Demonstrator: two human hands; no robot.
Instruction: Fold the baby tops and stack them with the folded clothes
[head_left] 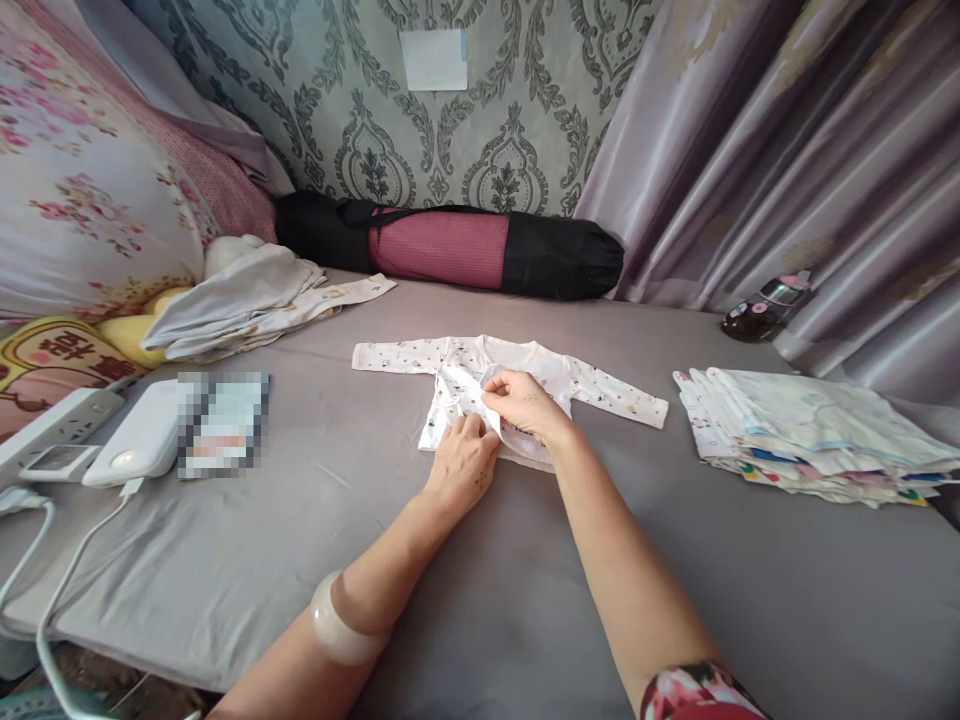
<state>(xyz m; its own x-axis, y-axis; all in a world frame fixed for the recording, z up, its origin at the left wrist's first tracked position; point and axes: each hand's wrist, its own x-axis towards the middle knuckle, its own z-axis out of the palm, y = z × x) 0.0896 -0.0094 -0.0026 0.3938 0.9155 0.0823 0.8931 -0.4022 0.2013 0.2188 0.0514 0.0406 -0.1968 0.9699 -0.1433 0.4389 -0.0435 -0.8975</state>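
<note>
A small white baby shirt [615,395] with a tiny print lies spread on the grey sheet, its long sleeves stretched out to both sides and its neckline toward the wall. My right hand [521,402] pinches the edge of a front flap near the middle and lifts it a little. Close by, my left hand [463,460] is on the lower front of the shirt, its fingers curled on the cloth. The fingertips of the left hand are partly hidden. A pale bangle [341,625] circles my left forearm.
On the right lies a stack of folded baby clothes [810,425], with a bottle [765,308] behind it. Loose clothes [240,295], a power bank [142,435] and a power strip [67,425] are on the left. A rolled bag [442,245] lies along the wall.
</note>
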